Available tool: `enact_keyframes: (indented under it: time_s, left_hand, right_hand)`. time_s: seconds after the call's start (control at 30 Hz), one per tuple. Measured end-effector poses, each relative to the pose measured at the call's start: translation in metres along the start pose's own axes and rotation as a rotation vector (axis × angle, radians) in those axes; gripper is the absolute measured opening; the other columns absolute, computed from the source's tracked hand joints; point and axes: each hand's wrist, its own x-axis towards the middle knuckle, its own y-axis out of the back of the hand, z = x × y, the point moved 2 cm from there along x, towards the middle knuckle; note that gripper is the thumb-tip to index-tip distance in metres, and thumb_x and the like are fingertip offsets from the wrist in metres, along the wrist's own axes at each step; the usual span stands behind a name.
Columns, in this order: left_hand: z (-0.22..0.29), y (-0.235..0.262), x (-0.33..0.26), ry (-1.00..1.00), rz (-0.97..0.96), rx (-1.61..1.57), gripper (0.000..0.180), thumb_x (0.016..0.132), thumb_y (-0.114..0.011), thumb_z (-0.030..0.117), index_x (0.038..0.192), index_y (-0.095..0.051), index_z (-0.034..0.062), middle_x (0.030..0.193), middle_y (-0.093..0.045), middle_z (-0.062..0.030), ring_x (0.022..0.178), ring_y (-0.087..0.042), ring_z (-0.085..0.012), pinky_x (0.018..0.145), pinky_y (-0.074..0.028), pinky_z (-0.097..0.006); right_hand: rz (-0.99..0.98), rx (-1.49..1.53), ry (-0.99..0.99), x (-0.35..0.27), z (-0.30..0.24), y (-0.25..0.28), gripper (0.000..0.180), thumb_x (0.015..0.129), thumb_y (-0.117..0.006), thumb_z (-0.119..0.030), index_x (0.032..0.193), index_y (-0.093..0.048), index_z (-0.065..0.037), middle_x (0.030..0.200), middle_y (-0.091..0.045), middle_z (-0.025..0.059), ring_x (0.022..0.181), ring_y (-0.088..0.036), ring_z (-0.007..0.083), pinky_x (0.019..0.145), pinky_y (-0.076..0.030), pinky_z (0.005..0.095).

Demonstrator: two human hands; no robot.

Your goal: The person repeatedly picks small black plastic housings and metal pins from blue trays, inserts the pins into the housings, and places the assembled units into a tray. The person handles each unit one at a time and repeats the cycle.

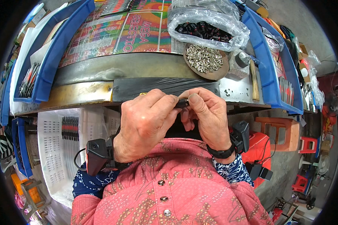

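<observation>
Head view: your left hand point(144, 123) and right hand point(208, 116) pinch one small black part point(182, 103) between closed fingertips, near the bench edge point(169, 87). Loosen either grip and it could drop into your lap, out of sight.

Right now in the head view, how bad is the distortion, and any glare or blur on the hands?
Head view: strong fisheye, the blue plastic bin bows toward a black rim; glare on the clear plastic bag; daylight is even, left hand and right hand are sharp, though fingers mostly hide the small black part.
</observation>
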Motion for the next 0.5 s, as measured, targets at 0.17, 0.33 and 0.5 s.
enact_keyframes:
  time_s: [0.17, 0.33, 0.5]
  left_hand:
    - [0.0006, -0.002, -0.0005, -0.014, -0.003, 0.027, 0.02, 0.072, -0.072, 0.004, 0.09, -0.064, 0.0047, 0.074, -0.056, -0.0076, 0.064, -0.061, -0.0268, 0.055, -0.05, -0.037]
    - [0.0035, -0.001, -0.0034, -0.004, -0.018, 0.031, 0.02, 0.073, -0.073, 0.001, 0.091, -0.067, 0.0018, 0.078, -0.063, -0.0098, 0.066, -0.063, -0.0264, 0.058, -0.051, -0.035]
    - [0.0054, -0.0024, -0.0039, -0.063, 0.026, 0.047, 0.019, 0.072, -0.072, 0.004, 0.09, -0.064, 0.0041, 0.073, -0.056, -0.0072, 0.061, -0.06, -0.026, 0.054, -0.05, -0.036]
  right_hand:
    - [0.009, -0.103, -0.033, -0.0008, -0.0027, -0.0011, 0.019, 0.099, -0.06, -0.016, 0.101, -0.063, 0.002, 0.07, -0.063, 0.0038, 0.054, -0.056, 0.0069, 0.046, -0.043, 0.0191]
    - [0.021, -0.124, -0.022, -0.0017, -0.0064, -0.0023, 0.014, 0.097, -0.063, -0.014, 0.097, -0.063, 0.0, 0.068, -0.062, 0.002, 0.053, -0.055, 0.005, 0.046, -0.042, 0.0185]
    - [-0.065, -0.156, -0.071, 0.0015, -0.01, 0.0041, 0.012, 0.096, -0.064, -0.013, 0.097, -0.063, -0.001, 0.069, -0.063, 0.0019, 0.053, -0.055, 0.0048, 0.045, -0.042, 0.0179]
